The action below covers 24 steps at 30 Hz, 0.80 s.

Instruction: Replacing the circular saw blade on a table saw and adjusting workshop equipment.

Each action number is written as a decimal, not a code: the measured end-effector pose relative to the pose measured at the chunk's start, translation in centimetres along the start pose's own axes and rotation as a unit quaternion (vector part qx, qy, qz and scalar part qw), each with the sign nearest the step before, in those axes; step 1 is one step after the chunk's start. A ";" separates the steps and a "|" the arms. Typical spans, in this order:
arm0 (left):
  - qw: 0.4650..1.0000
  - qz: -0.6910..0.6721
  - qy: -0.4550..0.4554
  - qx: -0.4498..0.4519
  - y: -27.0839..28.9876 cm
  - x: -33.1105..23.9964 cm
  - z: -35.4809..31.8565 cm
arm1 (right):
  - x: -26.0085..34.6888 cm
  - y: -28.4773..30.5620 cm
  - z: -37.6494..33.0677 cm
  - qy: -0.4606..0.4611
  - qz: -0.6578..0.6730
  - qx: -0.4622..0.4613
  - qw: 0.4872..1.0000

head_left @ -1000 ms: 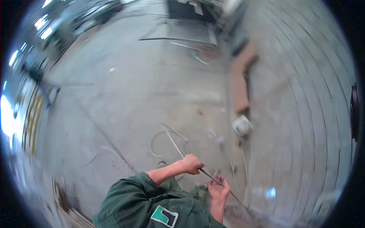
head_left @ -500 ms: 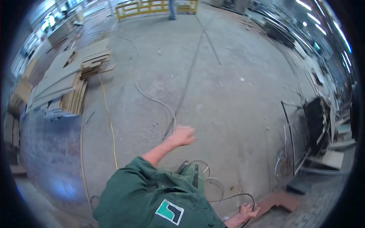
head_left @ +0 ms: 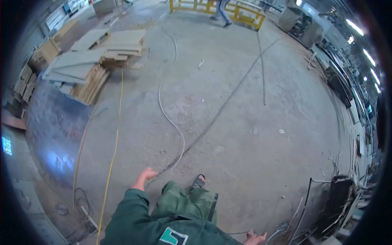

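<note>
My left hand [head_left: 148, 173] hangs low beside my green trousers, its fingers curled in, with nothing visible in it. A grey hose [head_left: 159, 98] on the floor runs down toward that hand and passes out of sight near it; they do not clearly touch. At the lower edge, my right hand [head_left: 255, 237] is turned palm up around a thin dark cable [head_left: 237, 233]. Its fingers are partly bent, and the cable's far part is hidden. A sandalled foot [head_left: 199, 180] shows in front of my trousers.
Stacked boards [head_left: 85, 71] lie at the left. A yellow cable [head_left: 114, 151] runs along the floor beside them. A yellow barrier [head_left: 245, 16] and a walking person [head_left: 222, 12] are at the back. Dark panels and scrap [head_left: 339, 196] line the right.
My left arm has swung back from in front of me to my left side. My view has shifted, and the stacked boards and barrier appear farther right. The right hand keeps the cable.
</note>
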<state>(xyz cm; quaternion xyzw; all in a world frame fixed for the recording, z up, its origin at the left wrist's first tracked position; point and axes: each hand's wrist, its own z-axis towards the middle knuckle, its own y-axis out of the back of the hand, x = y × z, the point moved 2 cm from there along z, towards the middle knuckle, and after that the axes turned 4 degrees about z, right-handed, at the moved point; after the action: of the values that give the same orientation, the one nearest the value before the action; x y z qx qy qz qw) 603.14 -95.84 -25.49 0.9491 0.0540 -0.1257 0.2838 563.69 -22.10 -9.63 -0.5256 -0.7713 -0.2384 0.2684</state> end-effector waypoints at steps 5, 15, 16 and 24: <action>0.988 -0.126 -0.085 0.026 -8.6 -8.6 9.7 | 1.4 -7.8 1.5 0.038 -0.170 0.202 0.964; 0.956 -0.259 0.125 0.064 -24.7 -12.9 37.4 | -26.2 -15.4 4.5 0.002 -0.525 0.160 0.836; 0.935 -0.277 0.181 0.124 -27.0 -15.5 38.0 | -27.0 -15.2 5.8 -0.021 -0.540 0.173 0.823; 0.951 -0.091 -0.156 0.251 -22.7 -28.6 22.2 | -41.5 -22.1 -9.9 -0.170 -0.601 0.340 0.703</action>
<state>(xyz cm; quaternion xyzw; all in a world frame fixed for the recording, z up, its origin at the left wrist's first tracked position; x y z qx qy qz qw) 567.09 -90.09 -47.64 0.9494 0.0621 -0.3066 0.0285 557.15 -64.23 -31.73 0.1444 -0.9849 0.0234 0.0930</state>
